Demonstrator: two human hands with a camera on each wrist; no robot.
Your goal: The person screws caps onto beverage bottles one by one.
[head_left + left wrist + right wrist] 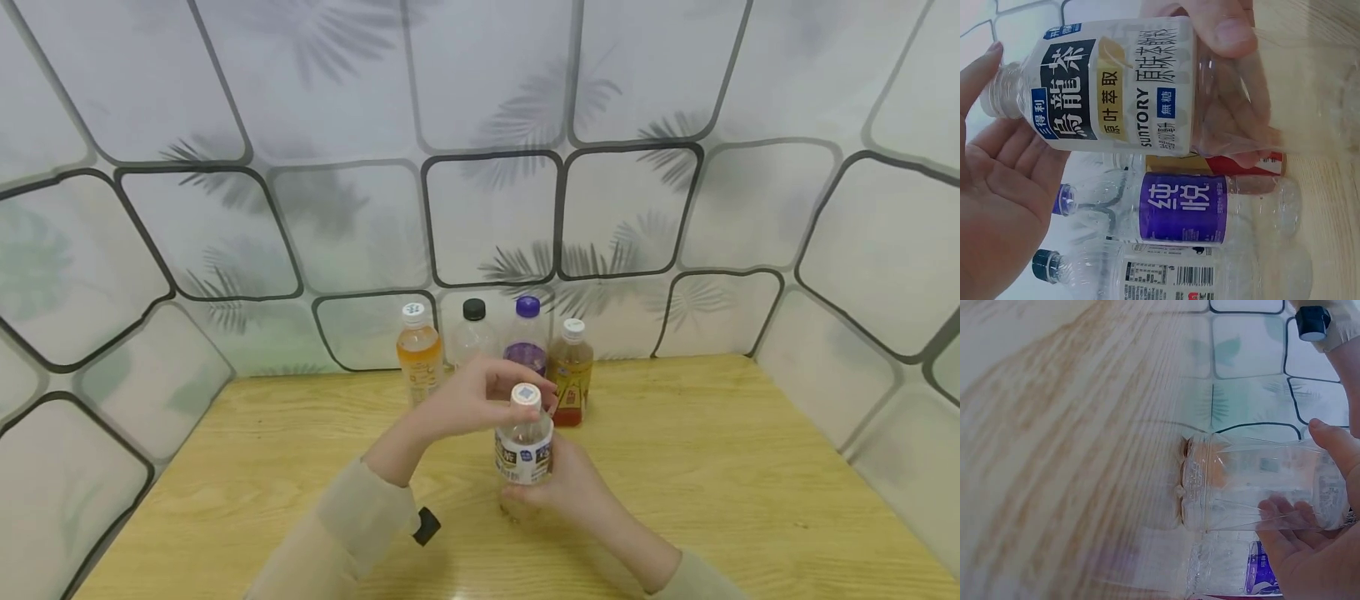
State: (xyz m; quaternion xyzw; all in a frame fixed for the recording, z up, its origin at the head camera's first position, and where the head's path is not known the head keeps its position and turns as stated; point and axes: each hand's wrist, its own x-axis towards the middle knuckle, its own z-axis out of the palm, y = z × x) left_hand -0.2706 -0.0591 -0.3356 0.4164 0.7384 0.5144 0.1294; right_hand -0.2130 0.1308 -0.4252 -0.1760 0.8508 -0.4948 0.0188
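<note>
Between my hands is a clear plastic oolong tea bottle (523, 460) with a white label, which fills the upper left wrist view. My right hand (573, 492) grips its lower body, thumb in front and fingers curled round the far side. At the top, my left hand (471, 402) is cupped about the white cap (526, 394). In the left wrist view, a gap shows between the left thumb (980, 70) and the bottle neck; some fingertips are hidden behind it. The bottle's base (1194, 484) is at or just above the table, upright or nearly so.
Behind stand an orange drink bottle (420, 354), a black-capped clear bottle (474, 337), a purple-labelled bottle (527, 354) and a reddish-brown tea bottle (572, 375). A patterned cloth wall (495, 221) borders the wooden table (720, 450). A black piece (427, 527) sits at the left sleeve.
</note>
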